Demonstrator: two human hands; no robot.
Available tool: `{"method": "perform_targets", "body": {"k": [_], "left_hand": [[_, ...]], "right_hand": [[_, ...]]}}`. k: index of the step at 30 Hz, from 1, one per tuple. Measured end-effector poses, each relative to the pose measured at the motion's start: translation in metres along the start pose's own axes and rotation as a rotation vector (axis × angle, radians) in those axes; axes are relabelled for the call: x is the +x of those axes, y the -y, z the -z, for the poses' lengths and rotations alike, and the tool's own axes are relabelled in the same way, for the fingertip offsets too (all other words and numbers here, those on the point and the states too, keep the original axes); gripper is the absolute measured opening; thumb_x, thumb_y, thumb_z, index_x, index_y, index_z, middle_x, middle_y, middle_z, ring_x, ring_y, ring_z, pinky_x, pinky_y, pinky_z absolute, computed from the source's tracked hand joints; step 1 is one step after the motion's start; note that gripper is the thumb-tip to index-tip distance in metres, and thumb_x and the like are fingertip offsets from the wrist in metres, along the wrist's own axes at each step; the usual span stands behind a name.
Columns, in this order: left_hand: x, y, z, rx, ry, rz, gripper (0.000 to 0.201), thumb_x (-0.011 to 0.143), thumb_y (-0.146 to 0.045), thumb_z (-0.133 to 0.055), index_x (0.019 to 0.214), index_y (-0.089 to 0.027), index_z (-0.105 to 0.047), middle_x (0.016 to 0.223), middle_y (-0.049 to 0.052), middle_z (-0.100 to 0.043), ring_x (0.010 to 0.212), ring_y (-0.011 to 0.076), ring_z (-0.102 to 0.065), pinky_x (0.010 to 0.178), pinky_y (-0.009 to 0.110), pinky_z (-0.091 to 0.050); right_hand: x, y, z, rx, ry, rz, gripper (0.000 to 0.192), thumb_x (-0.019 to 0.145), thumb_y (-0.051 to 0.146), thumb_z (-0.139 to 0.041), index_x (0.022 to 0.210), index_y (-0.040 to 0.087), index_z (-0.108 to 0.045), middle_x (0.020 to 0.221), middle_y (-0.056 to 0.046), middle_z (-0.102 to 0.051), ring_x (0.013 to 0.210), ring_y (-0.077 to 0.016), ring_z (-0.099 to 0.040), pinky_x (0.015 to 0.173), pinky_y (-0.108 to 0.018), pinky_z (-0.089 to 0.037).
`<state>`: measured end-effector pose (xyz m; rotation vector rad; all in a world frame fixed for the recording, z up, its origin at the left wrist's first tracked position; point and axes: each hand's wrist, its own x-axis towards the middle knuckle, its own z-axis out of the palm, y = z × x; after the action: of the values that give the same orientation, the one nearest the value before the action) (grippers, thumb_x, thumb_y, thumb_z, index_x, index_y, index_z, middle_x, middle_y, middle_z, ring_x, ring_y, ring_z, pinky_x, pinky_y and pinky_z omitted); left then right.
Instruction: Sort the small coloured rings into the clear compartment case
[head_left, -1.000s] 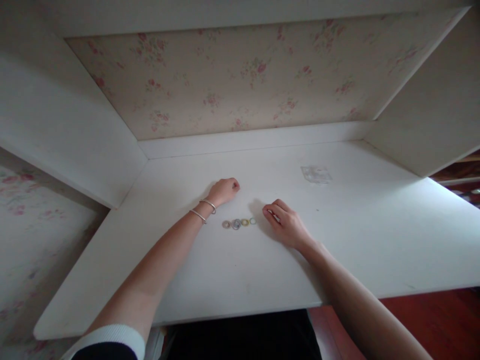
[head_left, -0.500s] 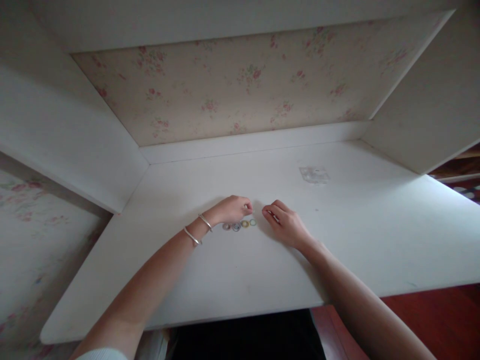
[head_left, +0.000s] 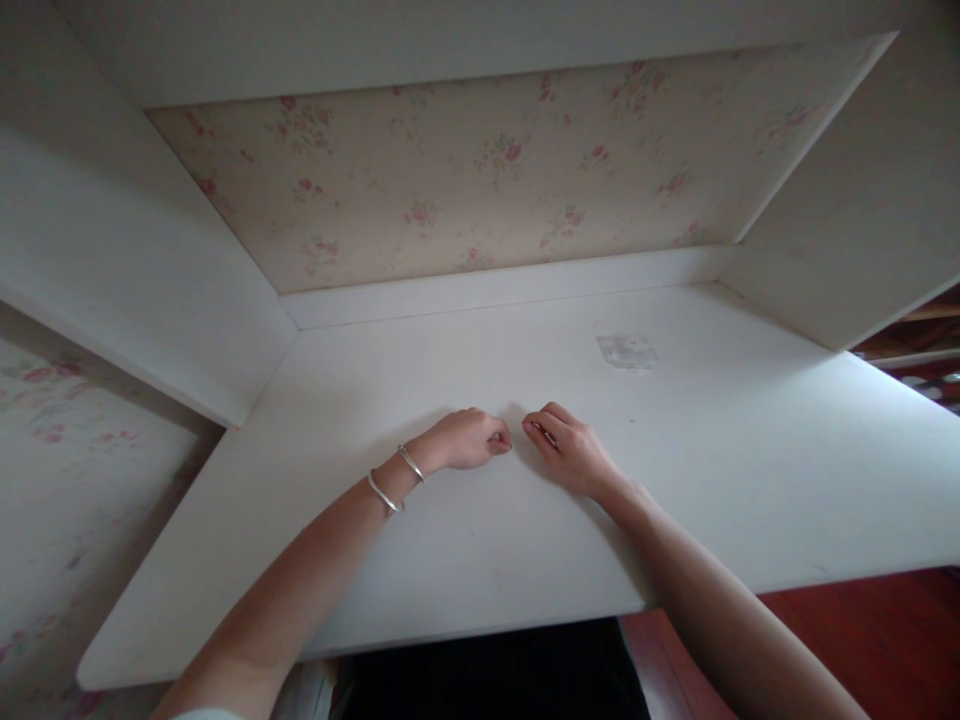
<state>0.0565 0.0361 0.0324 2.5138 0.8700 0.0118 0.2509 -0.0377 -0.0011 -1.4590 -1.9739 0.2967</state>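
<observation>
Since a second ago, the left hand [head_left: 466, 440] has come down from the upper middle of the frame to the spot where a row of small rings lay, and it now covers them; only a sliver of one ring [head_left: 508, 446] shows at its fingertips. A moment back the four rings lay bare between the two hands.

Largest in view is the white counter [head_left: 480, 540], filling the middle and lower frame, boxed in by white side panels and a floral back wall [head_left: 465, 170] across the top. Dark red floor [head_left: 862, 640] shows at the lower right. A clear patch [head_left: 628, 351] lies on the counter right of centre, well apart from the hands.

That left hand is curled, knuckles up, fingers bent down onto the counter; whether it grips any ring cannot be told. Two thin bracelets [head_left: 396, 478] circle its wrist. The right hand [head_left: 571, 448] rests just beside it at frame centre, fingers loosely curled, fingertips nearly meeting the left ones; nothing can be seen in its grasp.
</observation>
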Motion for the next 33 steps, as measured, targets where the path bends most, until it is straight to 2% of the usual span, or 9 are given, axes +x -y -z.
{"method": "perform_targets", "body": {"k": [4,7,11,15,18,21,24,29,33], "left_hand": [[0.002,0.001,0.001,-0.086,-0.026,-0.005,0.023,0.083,-0.036,-0.052,0.089,-0.026,-0.072,0.080,0.001,-0.072,0.070,0.0169,-0.063,0.062,0.025,-0.042],[0.001,0.006,0.004,-0.201,-0.082,0.047,0.026,0.084,-0.036,-0.050,0.090,-0.023,-0.071,0.076,0.001,-0.071,0.065,0.0146,-0.062,0.061,0.024,-0.043],[-0.006,0.024,0.011,-0.300,-0.255,0.116,0.027,0.082,-0.037,-0.052,0.093,-0.020,-0.070,0.088,0.002,-0.071,0.078,0.0154,-0.064,0.069,0.023,-0.047],[-0.021,0.048,0.010,-0.370,-0.330,0.201,0.029,0.081,-0.039,-0.053,0.091,-0.017,-0.069,0.082,0.003,-0.071,0.074,0.0164,-0.063,0.068,0.025,-0.048],[-0.032,0.060,0.002,-0.451,-0.321,0.235,0.030,0.081,-0.041,-0.053,0.091,-0.016,-0.068,0.082,0.004,-0.070,0.074,0.0162,-0.062,0.067,0.025,-0.048],[-0.040,0.066,-0.007,-0.545,-0.277,0.232,0.032,0.080,-0.042,-0.054,0.091,-0.015,-0.067,0.082,0.004,-0.070,0.074,0.0160,-0.062,0.067,0.025,-0.047],[-0.041,0.066,-0.012,-0.609,-0.268,0.226,0.032,0.080,-0.042,-0.055,0.094,-0.015,-0.066,0.087,0.005,-0.070,0.078,0.0165,-0.063,0.071,0.026,-0.048],[-0.041,0.061,-0.011,-0.608,-0.316,0.233,0.032,0.081,-0.041,-0.054,0.094,-0.016,-0.067,0.086,0.004,-0.070,0.079,0.0163,-0.063,0.072,0.026,-0.048],[-0.042,0.061,-0.013,-0.578,-0.341,0.230,0.030,0.081,-0.039,-0.054,0.093,-0.016,-0.068,0.086,0.003,-0.070,0.078,0.0153,-0.063,0.071,0.025,-0.047]], "right_hand": [[0.000,0.001,0.002,0.002,0.005,0.005,0.030,0.096,0.033,-0.035,0.094,0.021,-0.063,0.087,-0.005,-0.059,0.074,-0.0134,-0.057,0.068,-0.024,-0.043],[0.000,0.001,0.002,-0.015,0.007,-0.005,0.030,0.096,0.033,-0.035,0.095,0.021,-0.063,0.088,-0.005,-0.060,0.075,-0.0136,-0.057,0.069,-0.024,-0.043],[0.000,-0.003,0.001,-0.104,-0.007,-0.085,0.030,0.095,0.035,-0.036,0.093,0.023,-0.063,0.087,-0.004,-0.061,0.069,-0.0130,-0.057,0.066,-0.025,-0.042],[0.005,-0.016,0.005,-0.163,-0.041,-0.196,0.027,0.093,0.035,-0.038,0.091,0.024,-0.063,0.086,-0.003,-0.062,0.067,-0.0131,-0.057,0.064,-0.025,-0.042],[0.013,-0.032,0.018,-0.261,-0.100,-0.266,0.025,0.090,0.035,-0.042,0.097,0.024,-0.063,0.090,-0.004,-0.062,0.074,-0.0164,-0.058,0.066,-0.027,-0.042],[0.027,-0.056,0.041,-0.456,-0.242,-0.311,0.033,0.086,0.040,-0.047,0.111,0.023,-0.060,0.104,-0.010,-0.059,0.097,-0.0247,-0.054,0.079,-0.035,-0.041],[0.041,-0.086,0.064,-0.592,-0.294,-0.522,0.053,0.079,0.052,-0.053,0.124,0.022,-0.053,0.121,-0.016,-0.050,0.105,-0.0330,-0.049,0.081,-0.044,-0.039],[0.056,-0.128,0.085,-0.497,-0.153,-0.841,0.083,0.072,0.068,-0.051,0.137,0.018,-0.041,0.132,-0.026,-0.039,0.113,-0.0426,-0.044,0.082,-0.051,-0.036],[0.063,-0.140,0.082,-0.476,-0.133,-0.866,0.086,0.072,0.065,-0.054,0.138,0.012,-0.039,0.122,-0.030,-0.047,0.110,-0.0438,-0.047,0.081,-0.051,-0.037]]}}
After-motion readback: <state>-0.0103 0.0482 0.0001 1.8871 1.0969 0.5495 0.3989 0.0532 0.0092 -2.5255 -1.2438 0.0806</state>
